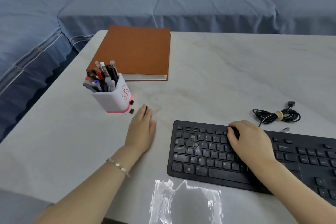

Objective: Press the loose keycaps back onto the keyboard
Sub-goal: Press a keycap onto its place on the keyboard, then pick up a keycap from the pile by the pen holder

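L hand point(142, 129) touches keycap point(146, 109), R hand point(251, 138), kbd point(200, 152)

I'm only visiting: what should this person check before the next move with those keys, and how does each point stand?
1. Empty sockets visible on the flat black plastic keyboard: ok, two show at its upper left.
2. Small black loose keycaps within reach: ok, two lie beside the white square pen holder.
3. Left hand on a third keycap: ok, fingertips touch it.
4. Right hand has seated its key: cannot tell, its fingers hide the spot.
5. Coiled black cable off the keys: ok, it lies behind the keyboard.
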Tool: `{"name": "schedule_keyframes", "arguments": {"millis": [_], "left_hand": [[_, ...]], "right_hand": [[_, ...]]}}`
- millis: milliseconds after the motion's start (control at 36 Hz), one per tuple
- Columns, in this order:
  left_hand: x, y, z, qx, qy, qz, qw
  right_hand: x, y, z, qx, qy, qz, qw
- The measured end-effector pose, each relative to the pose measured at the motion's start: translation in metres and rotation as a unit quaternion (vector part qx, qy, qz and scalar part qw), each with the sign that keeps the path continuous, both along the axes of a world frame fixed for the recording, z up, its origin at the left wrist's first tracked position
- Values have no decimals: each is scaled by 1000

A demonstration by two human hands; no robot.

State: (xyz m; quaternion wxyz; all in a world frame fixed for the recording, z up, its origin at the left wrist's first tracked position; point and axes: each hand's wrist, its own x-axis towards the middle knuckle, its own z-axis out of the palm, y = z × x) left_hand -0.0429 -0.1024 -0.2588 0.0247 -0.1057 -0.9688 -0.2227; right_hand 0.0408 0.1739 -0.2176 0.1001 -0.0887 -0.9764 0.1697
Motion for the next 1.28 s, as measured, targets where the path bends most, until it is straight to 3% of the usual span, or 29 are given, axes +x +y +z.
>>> {"name": "schedule_keyframes", "arguments": {"millis": [111,222,333,472,556,917,1139,1278], "left_hand": [[26,7,-2,37,29,-102,994],[32,6,1,63,48,-142,987],[28,5,4,37,48,-118,991],[22,9,12,-4,-29,-85,996],[24,9,10,-32,-3,-95,995],[38,15,19,74,-2,-3,997],[29,20,22,-98,-47,-20,994],[30,21,27,-108,-48,-15,993]], "right_hand": [[-2,1,-4,-3,19,-6,1000],[-3,2,-6,-4,29,-3,1000],[-2,2,-6,-6,32,-2,999],[-1,0,-6,-12,30,-3,999],[-2,1,-6,-15,29,-6,999],[-1,1,-9,-32,54,0,998],[0,0,-9,-37,56,-2,998],[1,-2,-6,-38,45,-2,998]]}}
